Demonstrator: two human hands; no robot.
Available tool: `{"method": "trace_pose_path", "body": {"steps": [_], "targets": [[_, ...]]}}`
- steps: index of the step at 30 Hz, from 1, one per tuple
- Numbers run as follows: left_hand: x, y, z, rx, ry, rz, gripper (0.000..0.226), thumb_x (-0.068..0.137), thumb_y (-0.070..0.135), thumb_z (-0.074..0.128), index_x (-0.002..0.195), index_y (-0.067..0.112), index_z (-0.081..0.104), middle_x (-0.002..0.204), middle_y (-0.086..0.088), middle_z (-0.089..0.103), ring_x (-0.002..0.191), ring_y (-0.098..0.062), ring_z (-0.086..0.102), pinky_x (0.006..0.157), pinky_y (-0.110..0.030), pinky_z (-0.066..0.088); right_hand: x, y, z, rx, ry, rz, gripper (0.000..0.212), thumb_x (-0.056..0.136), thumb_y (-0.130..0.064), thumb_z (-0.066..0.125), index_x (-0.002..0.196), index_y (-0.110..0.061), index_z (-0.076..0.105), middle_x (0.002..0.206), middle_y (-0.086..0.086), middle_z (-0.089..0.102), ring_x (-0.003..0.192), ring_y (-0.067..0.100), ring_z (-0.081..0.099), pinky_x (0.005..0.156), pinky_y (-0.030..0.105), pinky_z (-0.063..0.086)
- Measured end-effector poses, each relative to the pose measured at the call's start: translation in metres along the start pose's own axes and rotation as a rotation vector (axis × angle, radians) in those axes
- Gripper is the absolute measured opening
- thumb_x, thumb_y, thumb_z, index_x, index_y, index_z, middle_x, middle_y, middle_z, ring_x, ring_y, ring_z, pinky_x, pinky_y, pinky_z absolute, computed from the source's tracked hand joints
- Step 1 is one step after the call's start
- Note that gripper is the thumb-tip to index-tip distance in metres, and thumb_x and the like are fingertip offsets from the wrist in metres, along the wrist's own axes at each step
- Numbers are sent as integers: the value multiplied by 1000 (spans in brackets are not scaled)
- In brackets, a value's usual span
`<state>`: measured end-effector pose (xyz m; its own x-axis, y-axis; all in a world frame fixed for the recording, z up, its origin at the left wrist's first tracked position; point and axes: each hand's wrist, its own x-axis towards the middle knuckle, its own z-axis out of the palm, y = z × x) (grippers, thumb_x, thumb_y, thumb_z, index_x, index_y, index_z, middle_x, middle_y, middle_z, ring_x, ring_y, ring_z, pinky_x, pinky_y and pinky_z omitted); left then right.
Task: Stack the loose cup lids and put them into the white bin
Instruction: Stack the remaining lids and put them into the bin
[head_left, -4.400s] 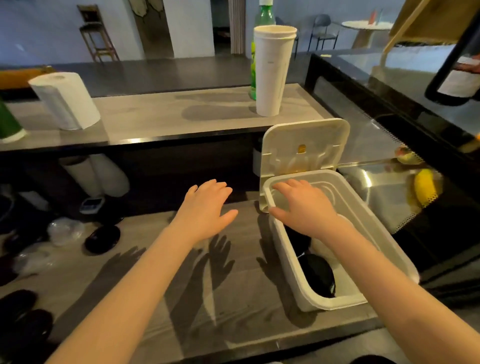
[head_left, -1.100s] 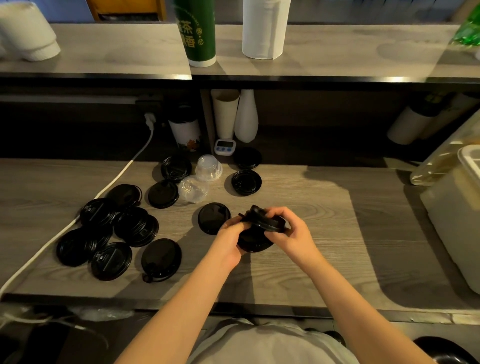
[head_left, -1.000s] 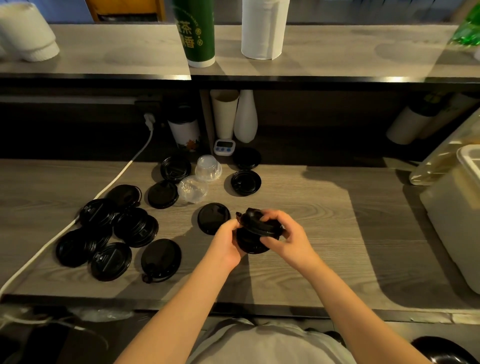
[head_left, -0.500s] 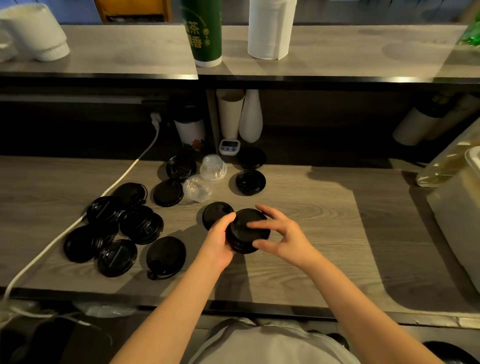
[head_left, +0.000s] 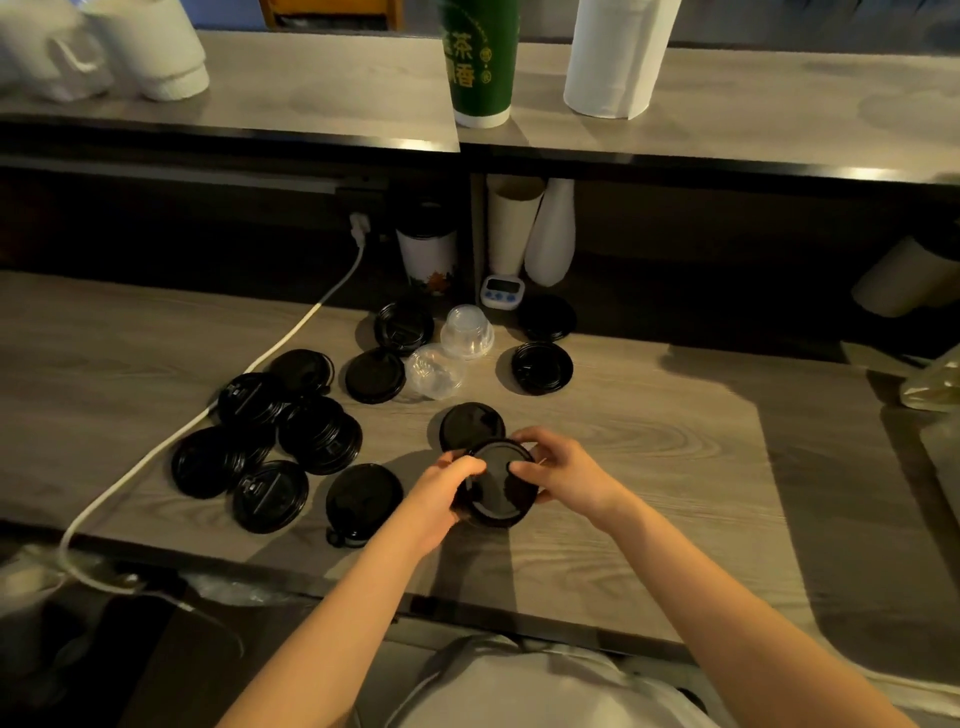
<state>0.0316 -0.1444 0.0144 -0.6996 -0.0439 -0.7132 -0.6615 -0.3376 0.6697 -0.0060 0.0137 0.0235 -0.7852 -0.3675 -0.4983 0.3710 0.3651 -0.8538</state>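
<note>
To the left of the held lid stack (head_left: 500, 493), many loose black lids (head_left: 319, 434) lie scattered on the wooden counter (head_left: 675, 467), some overlapping. The left hand (head_left: 436, 499) grips the stack's left edge and the right hand (head_left: 566, 478) pinches its right edge, just above the counter. If one lid sits crooked, the stack may spring apart under pressure. The lids look thin and glossy, with raised rims.

Green cup (head_left: 479, 62) beside paper towel roll (head_left: 613, 57) on upper shelf (head_left: 311, 88); white cable (head_left: 218, 405) across counter (head_left: 649, 431); timer (head_left: 502, 292) at back
</note>
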Motion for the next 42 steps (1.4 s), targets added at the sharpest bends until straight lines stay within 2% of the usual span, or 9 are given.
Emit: {"method": "trace_pose_path", "body": {"steps": [7, 11, 15, 18, 21, 29, 33, 38, 42], "targets": [[11, 9, -24, 44, 107, -21, 41, 86, 7, 63, 122, 15, 44, 117, -11, 59, 112, -28, 55, 96, -43, 45, 25, -5, 0, 43, -62, 78, 32, 94, -4, 49, 124, -14, 53, 96, 6, 57, 82, 14, 56, 67, 21, 46], [21, 24, -40, -106, 244, 81, 58, 84, 3, 65, 136, 7, 40, 127, -17, 56, 115, -32, 56, 94, -43, 46, 56, -8, 2, -458, 212, -94, 39, 90, -9, 53, 129, -12, 52, 116, 7, 57, 100, 19, 57, 78, 23, 44], [22, 36, -52, -83, 326, 215, 19, 87, -1, 59, 96, 14, 61, 103, -12, 65, 92, -24, 62, 79, -34, 49, 74, -14, 13, -831, 54, -301, 68, 82, -17, 65, 143, -19, 34, 144, 5, 35, 130, 25, 39, 101, 32, 38], [21, 42, -56, -80, 374, 271, 20, 88, -3, 57, 84, 17, 59, 93, -10, 65, 84, -22, 62, 71, -28, 47, 85, -12, 26, -1053, -121, -271, 90, 78, -36, 70, 150, -26, 16, 156, 5, 14, 142, 28, 16, 112, 43, 28], [21, 47, -53, -157, 419, 261, 25, 89, -2, 56, 78, 21, 53, 84, -6, 61, 74, -15, 58, 65, -28, 44, 92, -3, 34, -1165, -81, -295, 86, 80, -40, 68, 148, -28, 17, 153, 6, 15, 140, 31, 17, 110, 47, 31], [29, 44, -41, -252, 393, 184, 45, 86, 3, 61, 125, 21, 45, 116, -8, 56, 104, -25, 54, 99, -43, 40, 79, 7, 5, -510, 152, -344, 82, 64, -42, 74, 137, -25, 41, 125, -4, 40, 120, 20, 41, 102, 31, 39], [32, 37, -21, -248, 342, 122, 60, 85, 6, 64, 139, 14, 38, 130, -16, 54, 116, -33, 54, 94, -44, 46, 62, -4, -2, -159, 216, -396, 76, 62, -29, 79, 129, -26, 44, 125, -6, 44, 118, 8, 45, 98, 15, 37], [32, 32, 1, -261, 196, 15, 40, 93, 29, 55, 127, 9, 52, 119, -14, 62, 103, -29, 60, 69, -36, 50, 47, -12, 0, -289, 132, -462, 86, 59, -32, 82, 134, -17, 44, 126, -3, 49, 116, 10, 48, 101, 29, 43], [28, 30, 10, -290, 146, -21, 41, 94, 43, 47, 117, 11, 60, 112, -13, 66, 98, -27, 63, 69, -38, 50, 37, -15, -6, -435, 88, -520, 88, 61, -33, 85, 137, -12, 44, 134, 2, 49, 123, 14, 45, 107, 32, 38]]}}
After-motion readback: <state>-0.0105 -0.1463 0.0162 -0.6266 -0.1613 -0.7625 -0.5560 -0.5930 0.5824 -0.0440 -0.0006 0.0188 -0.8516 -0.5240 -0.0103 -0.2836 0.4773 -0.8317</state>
